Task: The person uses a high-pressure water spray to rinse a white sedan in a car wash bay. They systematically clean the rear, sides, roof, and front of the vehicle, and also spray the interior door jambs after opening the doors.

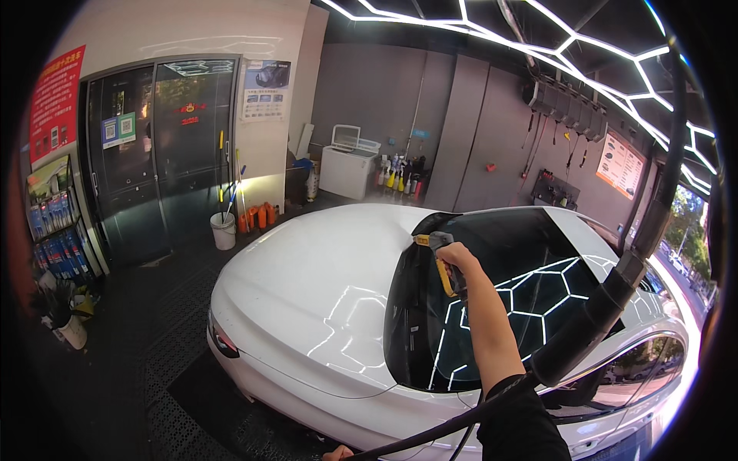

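Observation:
My right hand (457, 257) grips a yellow and grey spray gun (433, 240), with the arm stretched out over the windshield (490, 288) of a white car. The nozzle points towards the hood (300, 253), and a faint pale mist shows ahead of it. At the bottom edge, only part of my left hand (338, 453) is in view, closed around a black hose (426, 442). That hose runs up to the right, across my black sleeve, to a thicker black pipe (582, 322). Reflections of hexagonal lights lie on the hood and glass.
Dark grating (179, 346) covers the floor beside the car. A white bucket with poles (223, 231) and orange jugs (262, 216) stand near the dark sliding doors (155, 155). Spray bottles (398, 178) and a white chest (346, 170) line the back wall. Hose reels (565, 104) hang at right.

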Demonstrator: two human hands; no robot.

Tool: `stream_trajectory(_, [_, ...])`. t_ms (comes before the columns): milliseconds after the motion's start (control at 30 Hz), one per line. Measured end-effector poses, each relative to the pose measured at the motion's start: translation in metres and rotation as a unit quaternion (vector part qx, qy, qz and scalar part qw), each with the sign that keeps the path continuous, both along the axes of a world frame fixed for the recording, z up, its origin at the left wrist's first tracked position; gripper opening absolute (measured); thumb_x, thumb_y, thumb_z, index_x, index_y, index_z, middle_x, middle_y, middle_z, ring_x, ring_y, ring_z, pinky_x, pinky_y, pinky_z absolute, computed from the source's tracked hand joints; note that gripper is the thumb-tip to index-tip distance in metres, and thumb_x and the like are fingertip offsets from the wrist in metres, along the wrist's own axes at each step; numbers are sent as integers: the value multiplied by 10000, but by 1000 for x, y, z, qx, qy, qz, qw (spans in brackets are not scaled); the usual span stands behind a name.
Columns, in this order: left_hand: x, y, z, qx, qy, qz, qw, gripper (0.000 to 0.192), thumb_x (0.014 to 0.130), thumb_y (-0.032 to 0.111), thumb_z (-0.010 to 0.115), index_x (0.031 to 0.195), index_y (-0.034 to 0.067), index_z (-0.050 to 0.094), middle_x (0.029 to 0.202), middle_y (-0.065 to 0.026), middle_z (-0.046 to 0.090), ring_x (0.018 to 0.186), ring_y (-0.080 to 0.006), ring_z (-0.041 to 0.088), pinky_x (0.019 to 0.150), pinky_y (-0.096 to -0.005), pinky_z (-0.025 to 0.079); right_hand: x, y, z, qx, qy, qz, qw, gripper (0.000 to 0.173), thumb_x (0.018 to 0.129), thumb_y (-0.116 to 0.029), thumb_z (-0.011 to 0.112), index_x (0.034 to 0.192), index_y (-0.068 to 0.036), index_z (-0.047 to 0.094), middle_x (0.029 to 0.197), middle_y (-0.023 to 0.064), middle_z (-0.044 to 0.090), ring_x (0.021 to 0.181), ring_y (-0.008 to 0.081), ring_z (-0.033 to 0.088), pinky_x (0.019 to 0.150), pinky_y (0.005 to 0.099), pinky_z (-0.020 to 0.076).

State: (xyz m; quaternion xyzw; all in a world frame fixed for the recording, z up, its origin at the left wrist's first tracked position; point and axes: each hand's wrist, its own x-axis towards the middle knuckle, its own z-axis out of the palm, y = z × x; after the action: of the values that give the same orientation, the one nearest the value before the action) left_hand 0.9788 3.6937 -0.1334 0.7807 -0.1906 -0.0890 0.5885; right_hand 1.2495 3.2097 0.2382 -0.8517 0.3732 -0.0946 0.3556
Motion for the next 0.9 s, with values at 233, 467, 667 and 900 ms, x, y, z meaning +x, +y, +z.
stream_trajectory(233, [14, -2, 3, -1, -42, -7, 999, 151, 925, 69, 516, 829, 22, 623, 737, -287, 605, 708, -498, 632, 600, -526, 479, -11, 34, -12, 137, -6, 85, 987, 155, 839, -112, 595, 720, -13, 596, 613, 106, 566, 484, 223, 571, 485, 391, 502])
stream_trajectory(467, [29, 3, -10, 10, -96, -36, 995, 166, 934, 97, 532, 809, 32, 620, 766, -292, 620, 773, -529, 618, 641, -589, 468, -38, 56, -6, 108, -30, 62, 992, 135, 820, -92, 613, 713, -27, 562, 611, 91, 533, 480, 222, 551, 478, 392, 496])
stream_trajectory(667, [23, 28, 10, -7, -57, -24, 998, 156, 939, 109, 555, 828, 22, 622, 767, -289, 628, 794, -523, 632, 654, -577, 484, -40, 59, -3, 22, -106, -56, 993, 157, 819, -94, 616, 701, 0, 573, 599, 104, 555, 462, 244, 583, 458, 419, 507])
stream_trajectory(900, [4, 74, 27, -22, -32, -54, 998, 107, 905, 101, 591, 839, 24, 624, 762, -271, 641, 808, -514, 643, 654, -553, 506, -61, 114, -29, 92, -26, 20, 995, 129, 800, -79, 596, 688, -18, 581, 602, 98, 566, 465, 219, 572, 482, 409, 507])
